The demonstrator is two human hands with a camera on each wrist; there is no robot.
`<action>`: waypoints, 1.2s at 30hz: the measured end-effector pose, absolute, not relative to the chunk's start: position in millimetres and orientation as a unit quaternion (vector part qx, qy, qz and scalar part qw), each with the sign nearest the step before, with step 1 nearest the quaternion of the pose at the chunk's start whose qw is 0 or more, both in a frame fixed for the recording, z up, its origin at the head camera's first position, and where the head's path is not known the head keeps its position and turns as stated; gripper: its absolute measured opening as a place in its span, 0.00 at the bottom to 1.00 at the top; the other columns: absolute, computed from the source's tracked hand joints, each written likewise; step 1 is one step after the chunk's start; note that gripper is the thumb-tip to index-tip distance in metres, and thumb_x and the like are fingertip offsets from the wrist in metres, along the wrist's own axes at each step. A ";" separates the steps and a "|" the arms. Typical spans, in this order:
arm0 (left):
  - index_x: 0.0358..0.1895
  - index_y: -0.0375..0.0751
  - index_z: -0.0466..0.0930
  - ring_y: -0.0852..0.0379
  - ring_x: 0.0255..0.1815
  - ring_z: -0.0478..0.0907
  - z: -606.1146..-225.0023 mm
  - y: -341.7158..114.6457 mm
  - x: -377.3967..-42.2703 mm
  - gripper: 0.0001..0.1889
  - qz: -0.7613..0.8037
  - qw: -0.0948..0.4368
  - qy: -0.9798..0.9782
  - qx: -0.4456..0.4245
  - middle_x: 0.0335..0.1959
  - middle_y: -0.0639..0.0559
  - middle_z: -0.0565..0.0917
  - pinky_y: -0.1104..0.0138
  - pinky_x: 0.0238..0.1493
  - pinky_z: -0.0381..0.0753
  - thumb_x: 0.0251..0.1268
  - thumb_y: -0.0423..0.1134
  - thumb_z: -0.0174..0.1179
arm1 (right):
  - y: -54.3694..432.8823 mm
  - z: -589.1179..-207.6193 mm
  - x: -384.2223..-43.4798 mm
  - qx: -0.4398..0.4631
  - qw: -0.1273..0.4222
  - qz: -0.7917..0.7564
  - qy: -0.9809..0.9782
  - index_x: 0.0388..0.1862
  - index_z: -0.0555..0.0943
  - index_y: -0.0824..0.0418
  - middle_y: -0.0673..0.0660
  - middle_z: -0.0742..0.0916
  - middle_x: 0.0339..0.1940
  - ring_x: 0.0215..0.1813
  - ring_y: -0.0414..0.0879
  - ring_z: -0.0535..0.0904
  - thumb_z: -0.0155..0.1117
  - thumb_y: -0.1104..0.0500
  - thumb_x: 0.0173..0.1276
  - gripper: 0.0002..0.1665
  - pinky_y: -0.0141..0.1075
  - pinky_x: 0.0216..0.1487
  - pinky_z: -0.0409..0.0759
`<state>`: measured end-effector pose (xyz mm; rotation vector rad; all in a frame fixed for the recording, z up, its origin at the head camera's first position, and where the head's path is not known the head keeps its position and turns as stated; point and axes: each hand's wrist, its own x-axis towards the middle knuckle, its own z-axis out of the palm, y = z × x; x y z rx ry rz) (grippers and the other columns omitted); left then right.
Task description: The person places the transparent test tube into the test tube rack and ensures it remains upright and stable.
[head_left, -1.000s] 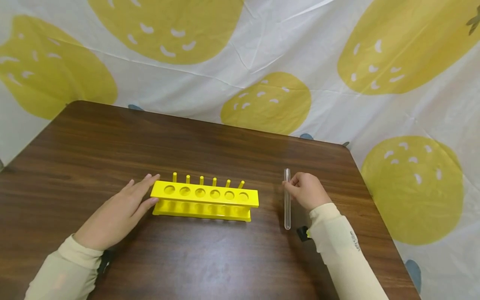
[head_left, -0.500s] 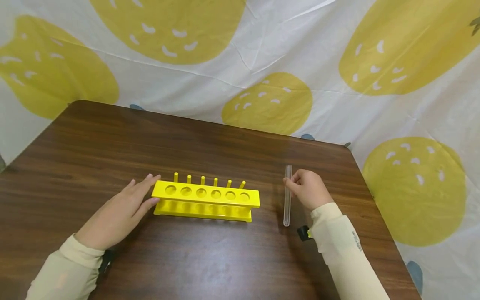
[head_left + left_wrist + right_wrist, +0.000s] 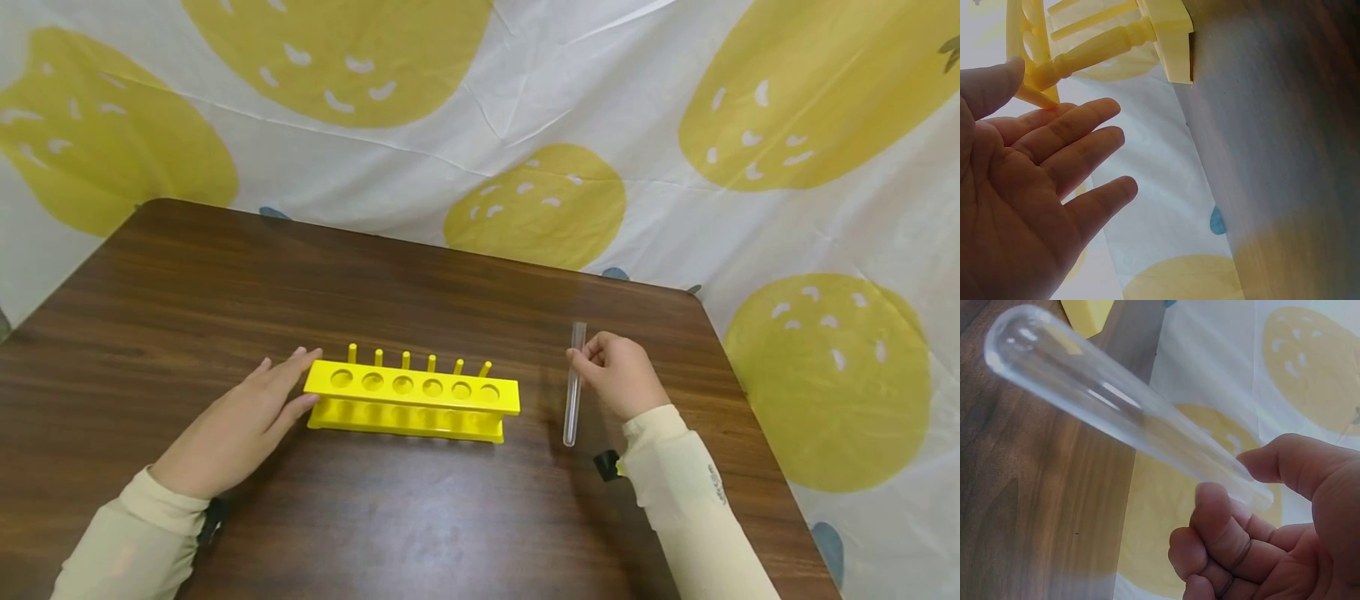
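A yellow test tube rack (image 3: 416, 401) stands upright on the table, with a row of holes along its top plate and a row of pegs behind. At its left end my left hand (image 3: 238, 419) rests with straight fingers, the thumb by the front edge and the index finger by the back corner. In the left wrist view, the thumb and index finger (image 3: 1035, 119) touch the end of the rack's plate. My right hand (image 3: 619, 375), right of the rack, pinches a clear glass test tube (image 3: 572, 408) near its top. Its rounded bottom points down, and it looks empty in the right wrist view.
The dark wooden table (image 3: 450, 517) ends at the back against a white curtain (image 3: 390, 175) with yellow fruit prints. A black wrist device (image 3: 606, 465) sits under the right sleeve.
My right hand has moved slightly up and away with the test tube, whose lower end has swung a little to the left. My left hand and the rack look the same.
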<state>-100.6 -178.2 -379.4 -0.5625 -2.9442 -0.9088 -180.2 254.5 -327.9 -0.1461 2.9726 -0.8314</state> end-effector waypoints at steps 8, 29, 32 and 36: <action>0.80 0.34 0.58 0.23 0.75 0.57 -379.3 -177.9 -100.2 0.32 -0.289 0.000 -0.941 -0.177 0.78 0.29 0.61 0.32 0.71 0.60 0.84 0.47 0.52 | 252.9 -325.4 -179.7 -0.054 0.018 -0.266 0.962 0.34 0.78 0.64 0.53 0.82 0.19 0.21 0.46 0.69 0.63 0.52 0.78 0.16 0.38 0.24 0.69; 0.81 0.34 0.58 0.22 0.75 0.58 -377.6 -176.5 -100.4 0.32 -0.285 0.000 -0.943 -0.175 0.77 0.28 0.61 0.32 0.71 0.61 0.83 0.46 0.52 | 247.7 -314.0 -178.9 -0.063 -0.029 -0.275 0.959 0.35 0.78 0.63 0.53 0.83 0.20 0.23 0.48 0.74 0.63 0.53 0.78 0.15 0.39 0.28 0.73; 0.81 0.35 0.58 0.22 0.75 0.57 -377.6 -176.2 -100.8 0.32 -0.286 -0.002 -0.943 -0.174 0.78 0.29 0.61 0.32 0.70 0.61 0.83 0.46 0.52 | 247.1 -313.2 -179.1 -0.064 -0.035 -0.278 0.958 0.35 0.78 0.63 0.53 0.84 0.21 0.25 0.48 0.76 0.63 0.53 0.78 0.15 0.40 0.29 0.74; 0.81 0.34 0.58 0.22 0.75 0.57 -378.3 -176.7 -101.0 0.32 -0.287 -0.001 -0.942 -0.176 0.78 0.29 0.61 0.32 0.71 0.60 0.83 0.46 0.52 | 246.3 -311.9 -179.0 -0.062 -0.041 -0.283 0.956 0.36 0.78 0.64 0.54 0.84 0.21 0.27 0.48 0.80 0.63 0.52 0.78 0.16 0.40 0.31 0.76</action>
